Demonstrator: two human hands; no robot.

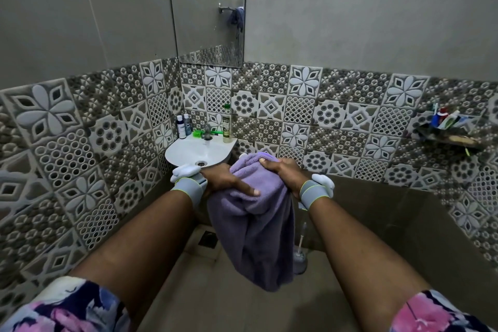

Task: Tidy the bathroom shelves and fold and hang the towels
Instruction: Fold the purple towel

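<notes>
- We face a bathroom corner: plain grey walls above, and a band of patterned tiles running from 9 to 3 o'clock.
- The pale floor fills the 6 o'clock area, with a dark square drain set in it.
- A narrow mirror hangs at 12 o'clock, just above the tile band.
- The purple towel hangs at the centre of our view, bunched at the top between both hands, its loose end drooping towards 6 o'clock, clear of the floor.
- A white corner sink sits at 11 o'clock from the towel; its rim carries two dark blue bottles, a green brush, a tap and a tall green-capped bottle.
- A wall shelf at 3 o'clock holds tubes and toothbrushes.
- A toilet brush stands at 4 o'clock, beside the towel's edge.
- Our left hand grasps the towel's upper fold, one digit laid across the front.
- Our right hand clenches the towel's top, fingers curled over it.
- Both wrists wear grey bands.
</notes>
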